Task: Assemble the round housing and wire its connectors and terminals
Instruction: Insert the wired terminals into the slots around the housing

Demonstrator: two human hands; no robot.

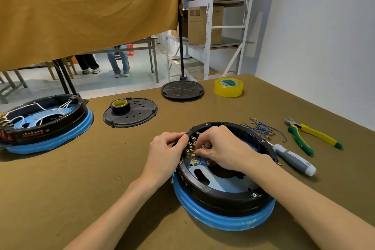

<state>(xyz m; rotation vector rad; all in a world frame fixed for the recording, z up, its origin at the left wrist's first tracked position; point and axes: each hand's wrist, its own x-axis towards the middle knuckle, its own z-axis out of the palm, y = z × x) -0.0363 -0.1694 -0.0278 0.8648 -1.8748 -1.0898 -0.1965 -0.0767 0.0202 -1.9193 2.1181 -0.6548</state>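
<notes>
housing (221,193) sits on the table (101,168) before me; my left hand (166,152) grips its rim, my right hand (221,148) pinches a blue wire (204,164) at the terminals (190,146) inside.

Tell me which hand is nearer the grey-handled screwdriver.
Right. The right hand works inside the round black housing, just left of the grey-handled screwdriver lying beside the rim. The left hand grips the housing's far-left rim, farther away.
</notes>
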